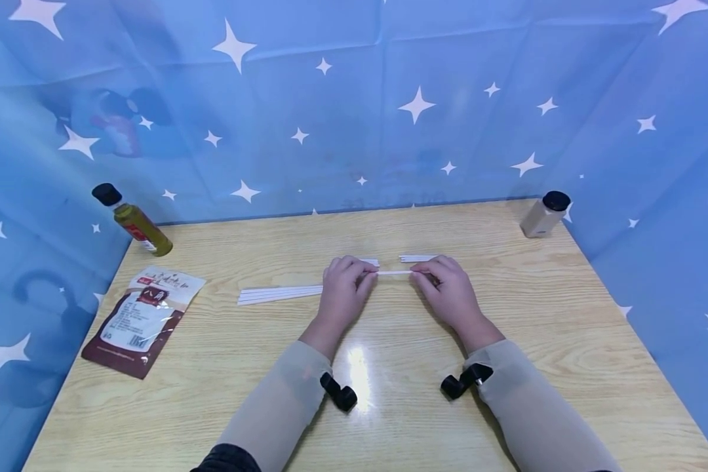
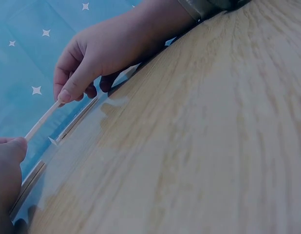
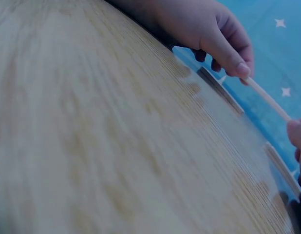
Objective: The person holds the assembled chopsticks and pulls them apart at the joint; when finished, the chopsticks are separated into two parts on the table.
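A thin white stick (image 1: 394, 273) runs straight across between my two hands, clear of the tabletop in the wrist views. My left hand (image 1: 343, 288) pinches its left end between thumb and fingertips. At the right end my right hand (image 1: 448, 295) pinches it the same way. Several matching white sticks (image 1: 277, 295) lie side by side to the left, partly hidden by my left hand. Behind the hands, the ends of more sticks (image 1: 370, 261) show beside the left fingers. Another small group of sticks (image 1: 415, 258) lies behind the right fingers, partly covered.
The wood-grain table (image 1: 389, 426) meets a blue starred cloth (image 1: 354, 98) at the back and sides. A brown-and-white food pouch (image 1: 141, 321) lies at the left. Behind it stands an oil bottle (image 1: 138, 226). A black-lidded jar (image 1: 545, 215) stands back right.
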